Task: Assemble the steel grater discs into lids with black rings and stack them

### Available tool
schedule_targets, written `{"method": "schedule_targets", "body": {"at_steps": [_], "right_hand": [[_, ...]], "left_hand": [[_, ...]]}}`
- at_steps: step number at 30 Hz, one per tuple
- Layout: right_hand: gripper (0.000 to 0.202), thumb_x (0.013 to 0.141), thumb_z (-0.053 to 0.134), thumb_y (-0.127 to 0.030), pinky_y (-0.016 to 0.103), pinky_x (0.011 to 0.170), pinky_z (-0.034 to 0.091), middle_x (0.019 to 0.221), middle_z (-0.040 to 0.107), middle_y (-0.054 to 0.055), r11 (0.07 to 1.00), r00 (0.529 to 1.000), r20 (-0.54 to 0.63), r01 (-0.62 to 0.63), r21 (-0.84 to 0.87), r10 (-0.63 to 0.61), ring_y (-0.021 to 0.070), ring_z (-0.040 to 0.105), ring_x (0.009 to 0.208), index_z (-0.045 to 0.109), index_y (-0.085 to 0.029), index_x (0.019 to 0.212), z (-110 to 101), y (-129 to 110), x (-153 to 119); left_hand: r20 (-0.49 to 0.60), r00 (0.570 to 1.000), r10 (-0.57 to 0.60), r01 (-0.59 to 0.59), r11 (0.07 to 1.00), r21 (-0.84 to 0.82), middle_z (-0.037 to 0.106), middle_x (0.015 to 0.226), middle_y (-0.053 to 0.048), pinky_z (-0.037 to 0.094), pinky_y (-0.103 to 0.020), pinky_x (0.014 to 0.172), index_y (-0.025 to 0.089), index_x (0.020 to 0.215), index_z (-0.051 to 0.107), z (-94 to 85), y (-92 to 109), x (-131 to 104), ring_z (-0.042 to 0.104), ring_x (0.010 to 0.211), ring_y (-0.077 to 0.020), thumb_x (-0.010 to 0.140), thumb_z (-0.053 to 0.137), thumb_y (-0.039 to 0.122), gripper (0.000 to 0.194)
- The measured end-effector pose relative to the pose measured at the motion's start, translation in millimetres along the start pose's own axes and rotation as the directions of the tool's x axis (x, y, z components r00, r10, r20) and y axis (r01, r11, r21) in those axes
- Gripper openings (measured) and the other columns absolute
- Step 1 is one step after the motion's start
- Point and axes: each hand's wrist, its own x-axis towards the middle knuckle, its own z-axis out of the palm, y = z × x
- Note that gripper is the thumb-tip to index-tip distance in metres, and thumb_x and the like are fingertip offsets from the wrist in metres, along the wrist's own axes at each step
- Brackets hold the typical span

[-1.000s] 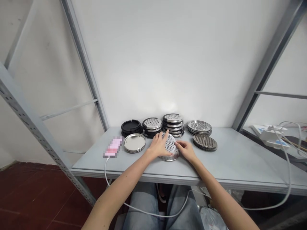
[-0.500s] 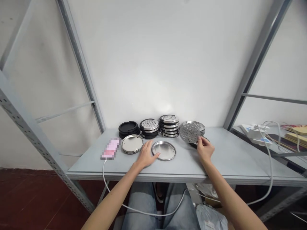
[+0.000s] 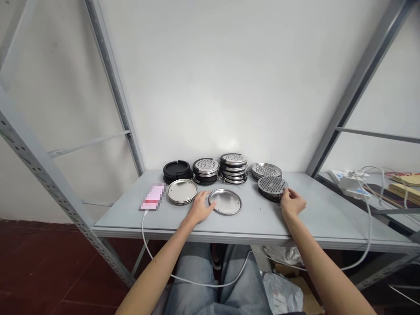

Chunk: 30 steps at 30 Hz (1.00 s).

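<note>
A shallow round metal lid [image 3: 225,202] with a raised rim lies on the table. Beside its left edge rests my left hand [image 3: 201,208], fingers stretched out and thumb apart, touching the rim. My right hand [image 3: 292,203] pinches the right edge of a round perforated metal disc [image 3: 272,184]. This disc is over a dark stack of similar discs [image 3: 269,195]; whether it lies fully on them I cannot tell. Just behind stands a stack of rimmed metal pieces with perforated faces [image 3: 266,169]. To the left hand's left are stacked plain metal lids [image 3: 182,191].
Black rings [image 3: 177,169] and two stacks of perforated round units with black rims [image 3: 206,166] [image 3: 233,159] line the wall. A phone [image 3: 152,197] with a white cable [image 3: 210,285] lies at left. Grey shelf posts [image 3: 113,83] flank the table [image 3: 197,228].
My right hand has moved right and slightly down, bringing the perforated disc from a raised, tilted position to lie over the dark stack. My left hand stays beside the lid.
</note>
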Motion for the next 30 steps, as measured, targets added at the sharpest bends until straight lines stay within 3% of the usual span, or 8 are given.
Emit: {"method": "schedule_targets", "body": {"at_steps": [3, 10, 18, 30], "right_hand": [[0.05, 0.074, 0.057, -0.046, 0.04, 0.075, 0.049, 0.075, 0.069, 0.015, 0.996, 0.995, -0.048, -0.088, -0.015, 0.087, 0.027, 0.063, 0.071, 0.071, -0.005, 0.099, -2.2, -6.0, -1.8], [0.044, 0.075, 0.057, -0.038, 0.041, 0.08, 0.048, 0.079, 0.068, 0.013, 0.991, 0.993, -0.043, -0.116, -0.061, 0.113, 0.025, 0.061, 0.073, 0.07, -0.008, 0.104, -4.8, -9.2, -2.5], [0.043, 0.074, 0.055, -0.035, 0.038, 0.077, 0.047, 0.08, 0.068, 0.012, 0.996, 0.993, -0.086, -0.084, -0.014, 0.083, 0.0233, 0.06, 0.072, 0.069, -0.008, 0.104, -3.7, -6.0, -1.8], [0.042, 0.077, 0.056, -0.038, 0.041, 0.083, 0.046, 0.09, 0.066, 0.015, 0.993, 0.995, -0.035, -0.094, -0.077, 0.092, 0.0254, 0.061, 0.077, 0.069, -0.008, 0.102, -6.9, -14.6, -5.0]], "left_hand": [[-0.013, 1.0, 0.003, -0.003, 1.0, -0.008, 0.06, 0.116, -0.008, 0.044, -0.04, 0.1, 0.02, 0.117, 0.056, 0.0, 0.3, 0.1, 0.056, 0.111, -0.0224, 0.084, 0.059, 0.029, 0.034], [-0.029, 1.0, 0.0, -0.001, 1.0, -0.027, 0.062, 0.111, -0.007, 0.045, -0.037, 0.098, 0.019, 0.11, 0.058, 0.1, -0.1, 0.3, 0.058, 0.108, -0.0211, 0.084, 0.058, 0.027, 0.028], [-0.039, 0.999, -0.002, 0.001, 1.0, -0.026, 0.062, 0.108, -0.007, 0.046, -0.037, 0.097, 0.02, 0.106, 0.06, 1.6, -2.2, 0.8, 0.058, 0.105, -0.0207, 0.084, 0.058, 0.025, 0.023], [-0.017, 0.999, -0.045, 0.044, 0.999, -0.025, 0.063, 0.101, -0.006, 0.048, -0.037, 0.093, 0.02, 0.1, 0.062, 1.9, -4.1, 0.7, 0.06, 0.097, -0.0198, 0.084, 0.057, 0.025, 0.017]]}}
